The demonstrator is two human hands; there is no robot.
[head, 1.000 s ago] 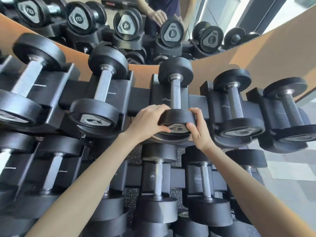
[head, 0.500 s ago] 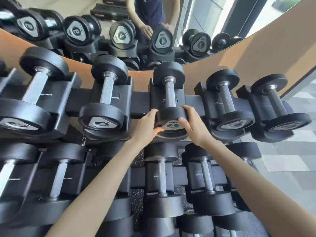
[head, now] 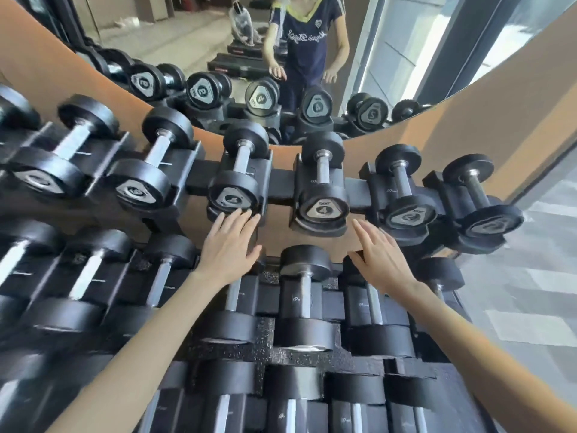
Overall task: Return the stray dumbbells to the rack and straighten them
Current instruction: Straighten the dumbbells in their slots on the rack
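Head view: the racked dumbbell [head: 321, 195] lies between left hand [head: 229, 246] and right hand [head: 381, 259], fingers [head: 242, 221] straight, empty.

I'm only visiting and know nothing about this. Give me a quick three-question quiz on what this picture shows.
1. Which number is printed on the dumbbell between the left hand and the right hand?
2. True or false: the right hand grips that dumbbell.
3. The left hand is: A open, B a fist, C wrapped round a handle.
Key: 1: 4; 2: false; 3: A.
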